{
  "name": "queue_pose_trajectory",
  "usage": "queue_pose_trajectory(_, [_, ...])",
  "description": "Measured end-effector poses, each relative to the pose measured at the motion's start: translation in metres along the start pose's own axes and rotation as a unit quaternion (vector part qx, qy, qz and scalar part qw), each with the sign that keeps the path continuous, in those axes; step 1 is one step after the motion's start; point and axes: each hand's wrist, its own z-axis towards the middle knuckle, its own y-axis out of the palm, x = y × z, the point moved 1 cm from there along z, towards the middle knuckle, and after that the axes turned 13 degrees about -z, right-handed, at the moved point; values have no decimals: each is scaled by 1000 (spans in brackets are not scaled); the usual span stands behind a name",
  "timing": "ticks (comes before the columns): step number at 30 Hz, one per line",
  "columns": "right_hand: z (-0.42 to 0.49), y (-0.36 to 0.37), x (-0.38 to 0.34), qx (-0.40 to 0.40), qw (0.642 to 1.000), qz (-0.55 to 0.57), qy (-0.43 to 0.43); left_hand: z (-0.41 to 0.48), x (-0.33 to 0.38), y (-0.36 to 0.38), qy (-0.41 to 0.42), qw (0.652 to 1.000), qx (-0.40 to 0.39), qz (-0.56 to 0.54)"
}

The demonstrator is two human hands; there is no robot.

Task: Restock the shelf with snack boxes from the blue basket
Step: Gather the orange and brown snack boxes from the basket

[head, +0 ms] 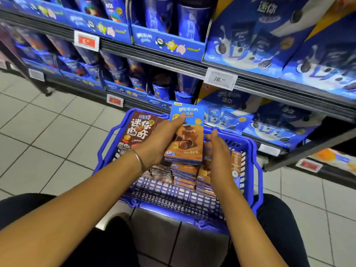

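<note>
A blue plastic basket (248, 151) stands on the floor in front of me, filled with stacks of snack boxes. My left hand (159, 139) grips a blue-and-brown snack box (189, 137), lifted above a stack of the same boxes (185, 174). My right hand (217, 151) reaches into the basket just right of that box, fingers curled down among the boxes; what it holds is hidden. A brown cookie box (136, 128) leans at the basket's far left. The shelf (250, 89) rises behind, packed with blue cookie packs.
Price tags (219, 79) hang on the shelf rails. Large blue cookie cartons (269, 120) fill the lower right shelf right behind the basket. Grey tiled floor (48, 135) stretches to the left. My dark-clad knees (279, 218) flank the basket.
</note>
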Motion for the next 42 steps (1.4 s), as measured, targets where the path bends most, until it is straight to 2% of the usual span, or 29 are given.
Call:
queue_pose_trajectory(1, [8, -1, 9, 34, 999, -3, 24, 0, 4, -1, 22, 1000, 13, 10])
queue_pose_trajectory(3, [26, -2, 34, 61, 989, -132, 30, -3, 11, -4, 57, 998, 33, 23])
queue_pose_trajectory(6, [37, 8, 63, 6, 931, -365, 25, -8, 20, -7, 55, 997, 55, 11])
queue_pose_trajectory(8, [37, 17, 73, -7, 920, -392, 7, -10, 28, -9, 57, 997, 56, 11])
queue_pose_trajectory(10, [33, 24, 77, 17, 918, -396, -28, -11, 33, -10, 76, 995, 63, 13])
queue_pose_trajectory(13, [27, 29, 78, 57, 930, -358, -60, -11, 36, -10, 88, 994, 72, 8])
queue_pose_trajectory(19, [17, 16, 68, 60, 983, -162, -65, -6, 41, -13, 104, 992, 68, -10])
queue_pose_trajectory(25, [6, -19, 25, 142, 987, -22, -69, -5, 39, -22, 156, 984, 77, 42])
queue_pose_trajectory(28, [-4, -22, -2, 118, 988, 28, -93, -8, 32, -17, 158, 982, 65, 77])
queue_pose_trajectory(31, [-12, -12, -21, 52, 989, 25, -133, -16, 25, -4, 122, 986, 44, 104])
queue_pose_trajectory(35, [-17, 8, -29, -2, 992, -22, -121, -25, 21, 10, 19, 997, -54, 57])
queue_pose_trajectory(38, [-22, 17, -29, -9, 993, -31, -112, -24, 19, 10, 15, 997, -73, 6])
queue_pose_trajectory(42, [-26, 22, -29, -2, 989, -71, -126, -18, 20, 6, 29, 996, -63, 47])
